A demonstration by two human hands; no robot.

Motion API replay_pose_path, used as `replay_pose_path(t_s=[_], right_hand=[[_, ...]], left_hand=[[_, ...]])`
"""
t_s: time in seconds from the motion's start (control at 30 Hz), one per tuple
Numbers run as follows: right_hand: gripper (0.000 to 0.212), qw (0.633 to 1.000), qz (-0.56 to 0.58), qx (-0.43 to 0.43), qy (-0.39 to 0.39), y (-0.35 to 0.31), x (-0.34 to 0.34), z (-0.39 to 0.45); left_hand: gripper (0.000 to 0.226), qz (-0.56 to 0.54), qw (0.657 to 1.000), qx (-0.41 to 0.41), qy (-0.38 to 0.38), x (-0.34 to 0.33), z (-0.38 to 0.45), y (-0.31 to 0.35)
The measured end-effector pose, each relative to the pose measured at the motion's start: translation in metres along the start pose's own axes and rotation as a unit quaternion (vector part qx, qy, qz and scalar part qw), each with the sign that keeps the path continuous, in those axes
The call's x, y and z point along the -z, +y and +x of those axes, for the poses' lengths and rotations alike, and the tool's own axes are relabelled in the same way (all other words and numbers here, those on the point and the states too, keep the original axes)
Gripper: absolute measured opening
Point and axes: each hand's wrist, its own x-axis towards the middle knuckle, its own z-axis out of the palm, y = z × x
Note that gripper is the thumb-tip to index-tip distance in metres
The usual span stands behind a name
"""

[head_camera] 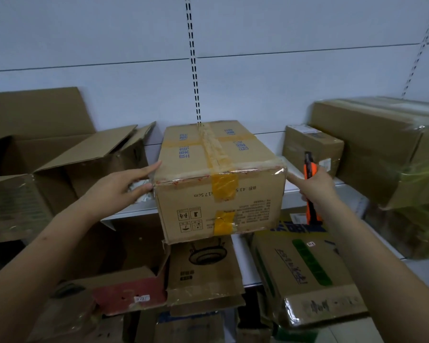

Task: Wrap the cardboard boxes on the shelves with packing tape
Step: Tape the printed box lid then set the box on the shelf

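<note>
White slotted wall panels rise behind the pale shelf (315, 193) we face. Our left fingers (148, 170) lie straight against the left side of the brown cardboard box criss-crossed with yellowish and clear packing tape (218, 177), so our left hand (119, 188) presses it without curling round it. Our right hand (316, 184) grips an orange and black utility knife (311, 188), its forefinger stretched out to touch the box's right top corner. That box sits on the shelf with its front end jutting past the shelf edge. Left of it stand open brown cardboard cartons (67, 167); to its right sit a small taped brown box (312, 147) and a large film-wrapped brown box (386, 149). Below us lie more cartons, one with a green band printed on it (305, 271).
</note>
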Motion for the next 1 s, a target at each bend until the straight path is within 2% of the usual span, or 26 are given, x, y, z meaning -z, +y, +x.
replay_pose_path(t_s=[0.03,0.1,0.13,0.23,0.3,0.4,0.5,0.6,0.7,0.8,0.87,0.93,1.0], right_hand=[[0.060,0.997,0.012,0.038,0.064,0.002,0.004,0.000],[0.028,0.976,0.034,0.127,0.175,0.000,0.007,-0.004],[0.026,0.966,0.006,0.167,0.199,-0.005,0.006,-0.007],[0.041,0.959,-0.086,0.206,0.173,-0.013,-0.006,-0.016],[0.045,0.958,-0.097,0.208,0.175,-0.011,-0.011,-0.017],[0.047,0.947,-0.130,0.243,0.162,-0.012,-0.012,-0.027],[0.043,0.922,-0.225,0.293,0.117,-0.019,-0.023,-0.050],[0.040,0.902,-0.264,0.336,0.064,-0.028,-0.048,-0.076],[0.034,0.889,-0.254,0.380,0.006,-0.038,-0.082,-0.098],[0.046,0.878,-0.237,0.413,-0.045,-0.049,-0.111,-0.112],[0.045,0.888,-0.233,0.394,-0.038,-0.053,-0.117,-0.110],[0.047,0.894,-0.252,0.370,-0.025,-0.052,-0.112,-0.102],[0.051,0.898,-0.268,0.348,-0.016,-0.050,-0.101,-0.095]], left_hand=[[0.058,-0.006,1.000,-0.007,0.006,-0.002,0.002,0.004],[0.062,-0.001,0.999,-0.021,0.030,-0.008,0.008,0.014],[0.060,0.008,0.998,-0.035,0.045,-0.012,0.011,0.021],[0.041,0.035,0.992,-0.100,0.073,-0.021,0.014,0.034],[0.042,0.039,0.991,-0.111,0.067,-0.025,0.015,0.031],[0.039,0.059,0.993,-0.097,0.043,-0.021,0.019,0.031],[0.044,0.076,0.994,-0.078,-0.020,-0.015,0.024,0.030],[0.045,0.064,0.995,-0.057,-0.041,-0.015,0.025,0.024],[0.044,0.038,0.997,-0.045,-0.049,-0.015,0.026,0.027],[0.043,0.014,0.999,-0.028,-0.043,-0.015,0.025,0.030],[0.051,-0.031,0.999,0.003,-0.018,-0.018,0.027,0.029],[0.066,-0.122,0.992,0.035,-0.003,-0.022,0.027,0.029],[0.072,-0.185,0.982,0.022,-0.027,-0.022,0.024,0.032]])
